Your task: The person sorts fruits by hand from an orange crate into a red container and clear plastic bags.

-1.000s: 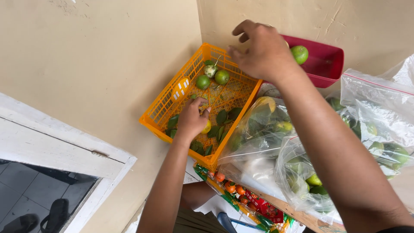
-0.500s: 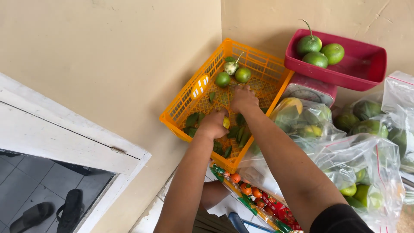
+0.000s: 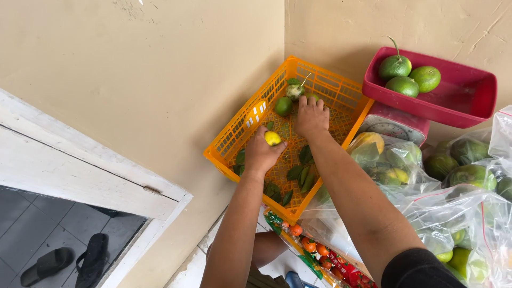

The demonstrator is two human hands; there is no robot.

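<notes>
Yellow lime at left hand fingertips, over orange basket

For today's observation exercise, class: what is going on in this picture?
A person reaches both hands into an orange basket in a wall corner. The left hand grips a small yellow fruit; the right hand rests further in, near a green fruit. Beside it, a red scale tray holds three green fruits.
</notes>
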